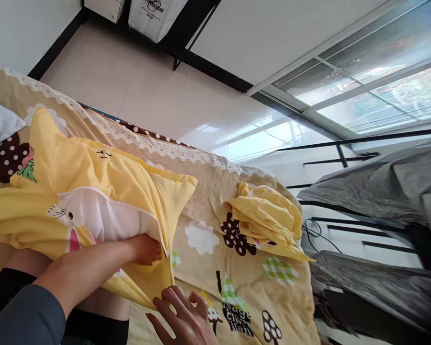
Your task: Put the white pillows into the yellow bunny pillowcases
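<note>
A yellow pillowcase (104,163) with a rabbit print lies across my lap and the bed. Through its long zippered opening a white pillow (111,218) shows inside. My left hand (147,249) reaches into the opening near the zipper's end. Its fingers look curled; the tips and what they hold are hidden by the cloth. At the case's lower right corner is my right hand (187,314), its fingers bent and pinching the yellow edge.
A crumpled yellow cloth (269,218) lies farther right on the patterned beige bedspread (204,206). A white pillow corner (2,120) shows at the far left. Black metal rails (341,155) and grey covers (388,187) stand at the right. A white bag (154,19) is at the back.
</note>
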Action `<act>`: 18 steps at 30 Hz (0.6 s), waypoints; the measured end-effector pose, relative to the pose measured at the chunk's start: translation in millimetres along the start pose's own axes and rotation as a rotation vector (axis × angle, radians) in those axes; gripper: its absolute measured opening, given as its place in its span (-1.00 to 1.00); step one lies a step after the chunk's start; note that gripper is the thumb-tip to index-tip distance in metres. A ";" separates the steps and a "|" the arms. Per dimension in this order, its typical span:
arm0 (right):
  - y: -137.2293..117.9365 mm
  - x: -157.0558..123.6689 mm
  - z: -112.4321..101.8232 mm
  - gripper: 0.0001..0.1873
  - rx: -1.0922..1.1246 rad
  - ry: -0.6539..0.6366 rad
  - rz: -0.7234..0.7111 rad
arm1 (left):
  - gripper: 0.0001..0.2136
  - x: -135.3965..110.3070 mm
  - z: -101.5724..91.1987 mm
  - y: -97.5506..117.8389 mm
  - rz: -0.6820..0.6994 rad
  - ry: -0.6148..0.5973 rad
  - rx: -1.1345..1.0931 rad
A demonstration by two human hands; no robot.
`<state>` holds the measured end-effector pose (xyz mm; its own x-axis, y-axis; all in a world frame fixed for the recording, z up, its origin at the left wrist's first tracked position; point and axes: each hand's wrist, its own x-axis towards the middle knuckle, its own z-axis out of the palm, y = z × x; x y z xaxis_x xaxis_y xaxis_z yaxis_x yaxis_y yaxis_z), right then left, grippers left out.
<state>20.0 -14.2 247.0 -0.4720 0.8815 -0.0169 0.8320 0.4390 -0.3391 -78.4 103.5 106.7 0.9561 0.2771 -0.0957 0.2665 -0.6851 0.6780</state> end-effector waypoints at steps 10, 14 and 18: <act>29.6 14.2 2.3 -0.80 -0.036 0.009 0.038 | -0.78 13.8 26.2 -35.0 0.005 0.143 0.340; 49.4 21.9 14.5 -0.82 0.021 -0.366 0.041 | -0.84 30.7 63.4 -8.5 0.030 0.104 0.341; 63.4 26.0 35.8 -0.71 -0.205 -0.735 0.162 | -0.68 25.9 85.7 -9.2 -0.018 0.146 0.326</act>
<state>49.9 30.3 191.3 -0.3526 0.6271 -0.6946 0.9105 0.4012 -0.1000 -45.6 59.3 35.5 0.9297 0.3681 0.0154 0.3305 -0.8516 0.4069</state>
